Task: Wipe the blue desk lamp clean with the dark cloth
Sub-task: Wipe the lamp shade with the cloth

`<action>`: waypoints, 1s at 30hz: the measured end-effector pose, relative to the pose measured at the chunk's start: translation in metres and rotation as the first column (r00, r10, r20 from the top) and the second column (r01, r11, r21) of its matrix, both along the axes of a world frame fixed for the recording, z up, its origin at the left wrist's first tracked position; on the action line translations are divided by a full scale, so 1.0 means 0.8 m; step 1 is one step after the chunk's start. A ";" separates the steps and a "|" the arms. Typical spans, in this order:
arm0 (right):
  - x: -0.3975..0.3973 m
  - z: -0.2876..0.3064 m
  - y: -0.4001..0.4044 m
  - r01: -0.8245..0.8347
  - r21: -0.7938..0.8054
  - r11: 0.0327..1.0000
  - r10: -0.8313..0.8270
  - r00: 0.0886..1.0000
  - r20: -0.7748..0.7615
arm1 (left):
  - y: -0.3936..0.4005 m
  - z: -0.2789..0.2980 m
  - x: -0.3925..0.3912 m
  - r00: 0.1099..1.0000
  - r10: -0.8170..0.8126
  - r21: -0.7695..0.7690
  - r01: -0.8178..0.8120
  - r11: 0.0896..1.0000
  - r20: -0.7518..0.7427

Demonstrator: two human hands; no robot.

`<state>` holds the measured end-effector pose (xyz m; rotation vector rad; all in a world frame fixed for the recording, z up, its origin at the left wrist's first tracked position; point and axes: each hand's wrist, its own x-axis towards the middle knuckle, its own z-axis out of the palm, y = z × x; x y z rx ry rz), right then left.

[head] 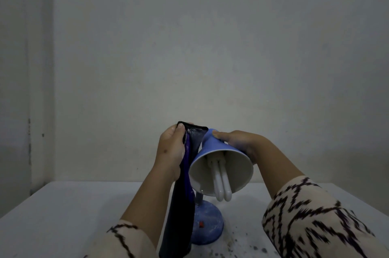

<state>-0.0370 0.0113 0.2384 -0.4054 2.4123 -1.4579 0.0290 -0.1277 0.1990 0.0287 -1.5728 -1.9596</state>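
Gripping the cloth (181, 194) by its top edge, the left hand (171, 148) is letting the long, limp dark fabric hang down past the lamp (219, 165). The right hand (237, 141) is curling around the smooth blue cone shade, which is tilting toward the camera and showing a pale interior and a white looped bulb (221, 182). Its round, dust-mottled base (207, 226) is sitting on a white table (73, 211) speckled with dark crumbs, before a plain grey wall (210, 47).
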 end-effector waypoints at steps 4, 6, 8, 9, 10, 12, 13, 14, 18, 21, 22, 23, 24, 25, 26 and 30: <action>-0.001 -0.001 -0.004 -0.014 -0.007 1.000 0.014 1.000 -0.003 | 0.004 0.003 -0.010 0.995 -0.096 -0.160 0.089 0.983 -0.036; -0.002 -0.001 -0.006 -0.017 -0.009 1.000 0.017 1.000 -0.010 | 0.007 -0.003 -0.009 0.983 -0.181 -0.202 0.173 0.964 -0.020; 0.000 0.000 -0.006 -0.007 -0.005 1.000 0.007 0.999 -0.031 | 0.005 -0.011 -0.005 0.978 -0.207 -0.195 0.202 0.960 -0.008; 0.001 0.000 -0.005 -0.004 0.001 1.000 0.005 0.999 -0.038 | 0.004 -0.016 -0.002 0.977 -0.214 -0.182 0.209 0.961 -0.008; 0.001 0.001 -0.003 -0.003 0.012 1.000 0.004 0.999 -0.043 | 0.004 -0.021 0.000 0.975 -0.222 -0.172 0.217 0.961 -0.006; 0.000 0.002 -0.002 -0.009 0.040 0.999 0.010 0.999 -0.040 | 0.003 -0.027 0.006 0.972 -0.234 -0.150 0.231 0.961 0.002; -0.001 0.003 -0.002 -0.011 0.053 0.999 0.013 0.999 -0.030 | 0.004 -0.028 0.008 0.972 -0.234 -0.136 0.233 0.963 0.006; -0.001 0.005 -0.002 -0.012 0.065 0.998 0.013 1.000 -0.023 | 0.004 -0.028 0.010 0.972 -0.233 -0.122 0.233 0.965 0.011; 0.002 0.012 -0.001 -0.045 0.080 0.996 0.045 0.999 0.009 | 0.007 -0.023 0.013 0.970 -0.240 -0.090 0.241 0.966 0.018; 0.001 0.017 -0.001 -0.076 0.093 0.993 0.075 0.997 0.017 | 0.007 -0.017 0.012 0.972 -0.233 -0.072 0.234 0.970 0.022; 0.001 0.019 -0.002 -0.083 0.095 0.992 0.081 0.997 0.016 | 0.007 -0.014 0.011 0.971 -0.238 -0.069 0.238 0.969 0.022; 0.001 0.020 -0.004 -0.087 0.093 0.992 0.086 0.996 0.012 | 0.007 -0.011 0.011 0.970 -0.244 -0.069 0.244 0.967 0.019; 0.002 0.021 -0.004 -0.087 0.094 0.992 0.087 0.996 0.001 | 0.006 -0.008 0.011 0.968 -0.252 -0.077 0.252 0.965 0.012; 0.002 0.022 -0.005 -0.088 0.102 0.991 0.090 0.996 -0.012 | 0.006 -0.005 0.012 0.965 -0.263 -0.095 0.262 0.960 0.003; 0.002 0.022 -0.005 -0.094 0.116 0.989 0.097 0.995 -0.026 | 0.006 -0.003 0.013 0.962 -0.275 -0.118 0.272 0.955 -0.008; -0.001 0.020 -0.002 -0.114 0.114 0.987 0.117 0.993 -0.023 | 0.005 -0.006 0.025 0.934 -0.353 -0.179 0.338 0.924 -0.059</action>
